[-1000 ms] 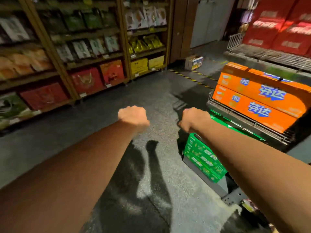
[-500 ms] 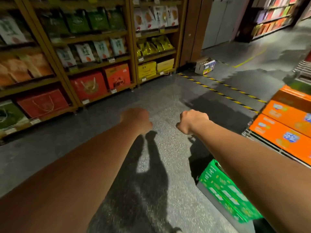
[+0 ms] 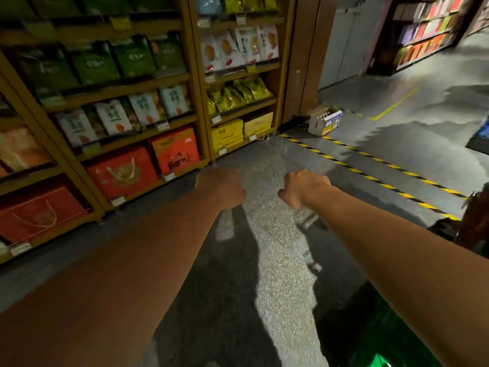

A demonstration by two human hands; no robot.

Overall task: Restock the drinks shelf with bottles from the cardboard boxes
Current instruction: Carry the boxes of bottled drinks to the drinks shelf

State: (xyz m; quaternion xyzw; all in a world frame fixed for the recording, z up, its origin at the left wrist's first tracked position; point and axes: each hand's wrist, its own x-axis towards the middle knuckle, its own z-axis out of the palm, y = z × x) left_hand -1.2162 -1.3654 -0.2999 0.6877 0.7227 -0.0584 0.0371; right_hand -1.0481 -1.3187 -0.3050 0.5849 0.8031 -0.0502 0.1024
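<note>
Two bare hands are held out in front of the person above the speckled floor, and both are closed. The left hand and the right hand have the fingers curled under into a loose fist, with nothing visible inside either.

Below the right forearm, close to the camera, there is a dark green shape, too blurred to say what it is. Beyond the right hand, a yellow-and-black striped tape runs across the floor. To the left of the left hand stand wooden shelves with snack bags and red gift cartons. I judge this is not the drinks shelf, and that one is not in view.

Farther ahead and to the right of the right hand, past the tape and beside a brown pillar, a small cardboard box sits on the floor with its top open. Some small bottles seem to stand inside, only their tops showing, well apart from both hands. Whether they are glass or plastic I cannot tell.

I expect the full box to be heavy for its size and the cardboard soft at the open edge. It is better to take it from under the bottom with both hands, not by the flaps. A single bottle should be held around its body, because a neck can slip.

Even farther right, a far shelf is blurred.
</note>
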